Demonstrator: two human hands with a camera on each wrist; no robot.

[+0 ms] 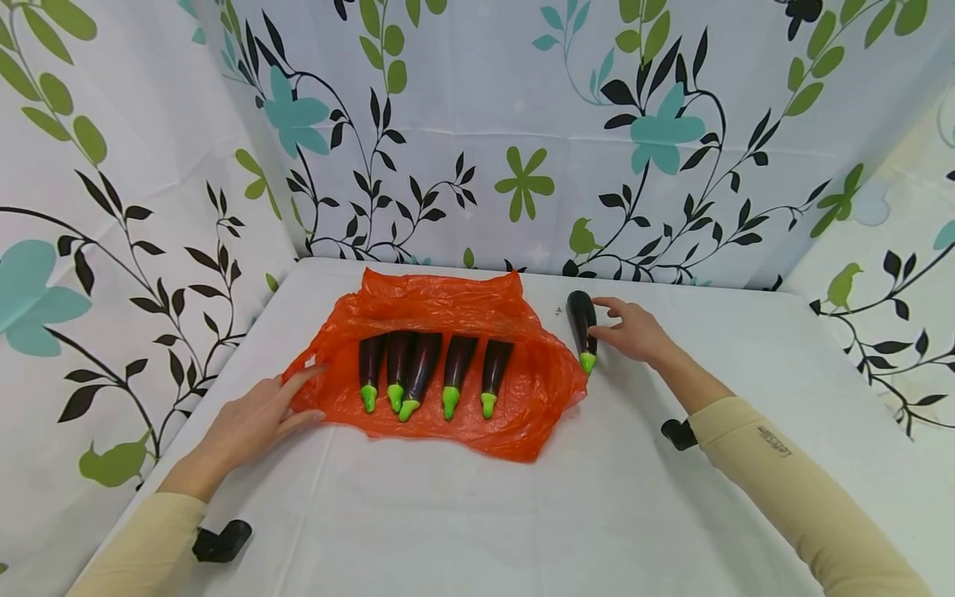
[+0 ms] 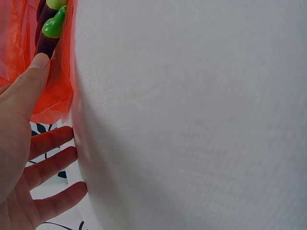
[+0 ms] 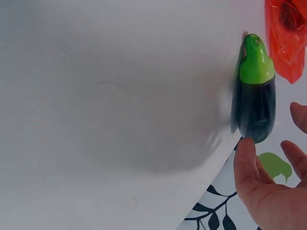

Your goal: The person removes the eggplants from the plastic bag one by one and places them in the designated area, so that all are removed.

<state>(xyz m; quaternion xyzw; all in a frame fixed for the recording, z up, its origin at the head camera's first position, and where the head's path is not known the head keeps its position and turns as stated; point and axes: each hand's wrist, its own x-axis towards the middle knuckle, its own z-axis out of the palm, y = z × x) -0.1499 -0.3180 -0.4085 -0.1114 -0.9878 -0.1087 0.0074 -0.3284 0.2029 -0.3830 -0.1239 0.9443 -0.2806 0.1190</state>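
Observation:
An orange-red plastic bag (image 1: 533, 414) lies spread on the table, its mouth toward me. Several toy eggplants (image 1: 496, 369), dark purple with bright green stems, poke out of it side by side. At the bag's left edge is my left hand (image 1: 249, 419), thumb and fingers spread; in the left wrist view its thumb (image 2: 29, 88) overlaps the bag. One more eggplant (image 1: 579, 319) lies just outside the bag's right side, stem toward me. My right hand (image 1: 630, 332) is beside it, fingertips right at its dark body, fingers loosely extended and not wrapped round it.
A white cloth covers the table (image 1: 448, 522). Patterned curtains (image 1: 477, 133) with leaves, flowers and birds hang behind and at both sides. Black wrist-camera mounts (image 1: 222, 541) show under both forearms, which are in beige sleeves (image 1: 798, 497).

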